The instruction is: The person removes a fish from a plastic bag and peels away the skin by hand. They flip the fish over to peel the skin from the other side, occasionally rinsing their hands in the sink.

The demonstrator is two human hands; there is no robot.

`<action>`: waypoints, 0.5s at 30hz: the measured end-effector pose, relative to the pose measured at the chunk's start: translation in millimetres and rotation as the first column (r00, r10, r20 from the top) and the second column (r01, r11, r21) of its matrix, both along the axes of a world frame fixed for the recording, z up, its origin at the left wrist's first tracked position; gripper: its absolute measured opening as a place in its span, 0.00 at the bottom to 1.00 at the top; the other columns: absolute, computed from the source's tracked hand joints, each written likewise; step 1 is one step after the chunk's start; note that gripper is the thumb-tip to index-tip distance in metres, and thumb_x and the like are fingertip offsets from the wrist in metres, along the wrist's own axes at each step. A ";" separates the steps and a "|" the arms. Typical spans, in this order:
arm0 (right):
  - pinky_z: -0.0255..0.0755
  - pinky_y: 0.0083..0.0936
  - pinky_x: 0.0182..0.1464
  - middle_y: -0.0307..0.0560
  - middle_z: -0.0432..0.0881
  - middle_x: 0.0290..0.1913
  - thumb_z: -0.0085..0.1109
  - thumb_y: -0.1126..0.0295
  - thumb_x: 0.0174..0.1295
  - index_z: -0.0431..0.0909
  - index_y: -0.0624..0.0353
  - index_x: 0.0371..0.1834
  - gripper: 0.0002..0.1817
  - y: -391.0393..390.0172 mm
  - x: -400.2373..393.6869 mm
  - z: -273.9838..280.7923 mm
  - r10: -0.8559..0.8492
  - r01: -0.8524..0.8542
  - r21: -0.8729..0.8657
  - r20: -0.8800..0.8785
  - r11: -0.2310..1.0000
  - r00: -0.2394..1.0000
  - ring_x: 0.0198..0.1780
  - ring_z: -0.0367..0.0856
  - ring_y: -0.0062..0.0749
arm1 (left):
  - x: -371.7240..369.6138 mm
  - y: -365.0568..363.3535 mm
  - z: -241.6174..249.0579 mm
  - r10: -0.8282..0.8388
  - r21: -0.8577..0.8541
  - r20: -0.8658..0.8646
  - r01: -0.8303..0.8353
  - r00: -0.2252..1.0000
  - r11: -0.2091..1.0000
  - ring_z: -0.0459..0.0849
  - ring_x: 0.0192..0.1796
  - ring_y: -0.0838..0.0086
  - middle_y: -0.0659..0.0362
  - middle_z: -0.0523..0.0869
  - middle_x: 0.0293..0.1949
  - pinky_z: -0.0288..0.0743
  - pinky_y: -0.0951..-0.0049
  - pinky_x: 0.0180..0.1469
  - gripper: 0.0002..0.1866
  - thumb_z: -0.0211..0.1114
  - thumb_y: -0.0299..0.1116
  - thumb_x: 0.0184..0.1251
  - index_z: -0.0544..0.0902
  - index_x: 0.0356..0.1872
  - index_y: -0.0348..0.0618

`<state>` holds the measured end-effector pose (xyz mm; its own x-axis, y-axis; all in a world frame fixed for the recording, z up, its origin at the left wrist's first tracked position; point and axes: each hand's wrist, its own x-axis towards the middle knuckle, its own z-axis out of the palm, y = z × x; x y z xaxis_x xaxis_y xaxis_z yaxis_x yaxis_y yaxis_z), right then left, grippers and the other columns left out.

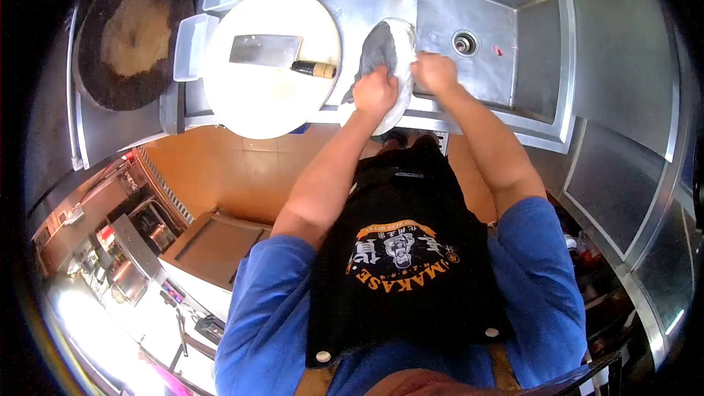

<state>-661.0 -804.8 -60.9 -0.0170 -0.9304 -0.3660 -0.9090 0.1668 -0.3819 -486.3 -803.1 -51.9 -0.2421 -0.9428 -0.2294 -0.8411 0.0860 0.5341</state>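
1. The steel sink [506, 15] is the biggest thing here, a deep metal tub with a round drain. I use it as my landmark.
2. Left of the sink lies a round white cutting board [257, 95]. It sits flat on the counter, so it is steady for chopping.
3. At the sink's left rim the person holds a white plate [400, 33] on its edge, probably so drips fall toward the tub. Its long side runs from the person's belly up toward the far counter.
4. A grey cloth [378, 51] lies over the plate's left face.
5. A cleaver [268, 50] rests flat on the board, blade pointing away from the sink, handle toward it.
6. The left hand [375, 94] is curled tight, pinching cloth and plate together.
7. The right hand [434, 72] is closed on the plate's edge next to the sink.
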 end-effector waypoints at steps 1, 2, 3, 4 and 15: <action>0.76 0.48 0.45 0.59 0.84 0.37 0.50 0.57 0.60 0.82 0.57 0.39 0.17 -0.3 -15.0 -12.3 -0.056 0.058 0.031 -0.055 0.998 0.997 0.41 0.83 0.54 | 4.1 -1.0 -1.6 0.008 -0.005 -0.016 -0.008 1.000 1.000 0.83 0.34 0.44 0.41 0.83 0.27 0.76 0.46 0.41 0.12 0.58 0.40 0.58 0.78 0.30 0.41; 0.76 0.48 0.45 0.60 0.84 0.37 0.49 0.58 0.60 0.82 0.57 0.41 0.17 -2.7 -31.4 -21.6 -0.112 0.119 0.054 -0.111 0.991 0.988 0.41 0.84 0.55 | 7.5 -3.3 -0.6 0.014 -0.011 -0.017 -0.014 1.000 1.000 0.83 0.34 0.44 0.41 0.83 0.27 0.76 0.46 0.41 0.12 0.58 0.40 0.58 0.78 0.30 0.41; 0.76 0.48 0.45 0.60 0.84 0.38 0.49 0.58 0.60 0.82 0.58 0.41 0.17 -5.9 -46.0 -25.0 -0.185 0.184 -0.017 -0.100 0.983 0.978 0.41 0.84 0.55 | 10.8 -4.2 1.0 0.023 0.009 -0.050 -0.023 0.998 1.000 0.83 0.34 0.44 0.41 0.83 0.27 0.76 0.46 0.41 0.11 0.58 0.39 0.58 0.78 0.30 0.41; 0.76 0.48 0.45 0.61 0.84 0.39 0.49 0.59 0.60 0.82 0.59 0.41 0.18 -5.8 -63.1 -29.4 -0.257 0.250 -0.082 -0.081 0.965 0.963 0.41 0.84 0.55 | 15.3 -2.8 2.2 0.032 0.033 -0.079 -0.029 0.996 0.999 0.83 0.35 0.44 0.40 0.83 0.27 0.75 0.46 0.41 0.11 0.58 0.39 0.58 0.78 0.30 0.41; 0.73 0.24 0.38 0.51 0.81 0.33 0.51 0.80 0.66 0.76 0.67 0.38 0.03 -131.8 -220.2 244.7 0.389 0.687 -0.470 0.876 0.554 0.286 0.34 0.78 0.31 | 31.5 2.4 -0.9 0.426 0.303 -0.426 -0.318 0.798 0.898 0.68 0.26 0.77 0.62 0.69 0.19 0.65 0.72 0.31 0.15 0.65 0.35 0.63 0.69 0.23 0.41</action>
